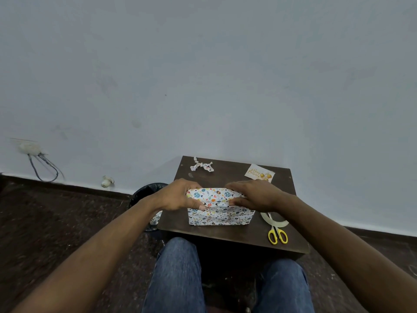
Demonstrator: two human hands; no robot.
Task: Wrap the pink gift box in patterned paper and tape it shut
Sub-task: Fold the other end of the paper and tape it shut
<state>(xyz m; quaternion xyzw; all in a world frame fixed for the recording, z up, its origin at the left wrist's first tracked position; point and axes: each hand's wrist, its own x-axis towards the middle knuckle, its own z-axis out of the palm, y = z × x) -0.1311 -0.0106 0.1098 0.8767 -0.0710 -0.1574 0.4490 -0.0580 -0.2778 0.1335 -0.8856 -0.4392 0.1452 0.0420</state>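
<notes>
Bin [144, 193] w/ dark liner sits on floor at far left, beside the table [225, 236], a small dark wood-look top. Left hand [178, 195] curls over the paper-covered box [220, 207] at its left end, thumb pressing the seam on the near face. Patterned paper [218, 219] is thin, white w/ coloured eggs, creased where the flaps overlap; no pink shows, so box looks fully covered. Right hand [255, 195] curls over the right end, thumb pinning the same seam. Step, I'd judge: holding the overlap shut before taping. Next move prob. needs one hand freed for the tape roll [274, 220], clear & glossy, at right, lying over yellow-handled scissors [277, 234].
</notes>
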